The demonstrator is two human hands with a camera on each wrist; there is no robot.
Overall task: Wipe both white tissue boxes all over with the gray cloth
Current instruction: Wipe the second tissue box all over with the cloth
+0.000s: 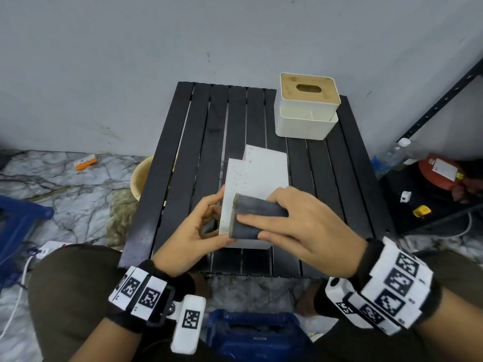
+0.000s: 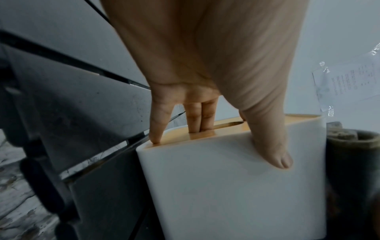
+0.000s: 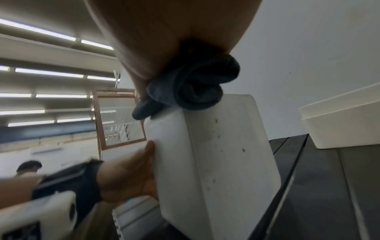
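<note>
A white tissue box flecked with small spots lies tipped on its side in the middle of the black slatted table. My left hand grips its near left end, with the thumb on the white side and the fingers on the wooden lid. My right hand holds the folded gray cloth against the box's near upper face, the cloth bunched under my palm. The second white tissue box, with a bamboo lid, stands upright at the back right corner.
A beige bowl sits on the floor by the table's left edge, with a blue stool further left. To the right, a black shelf holds a water bottle and a red object. A blue case lies between my knees.
</note>
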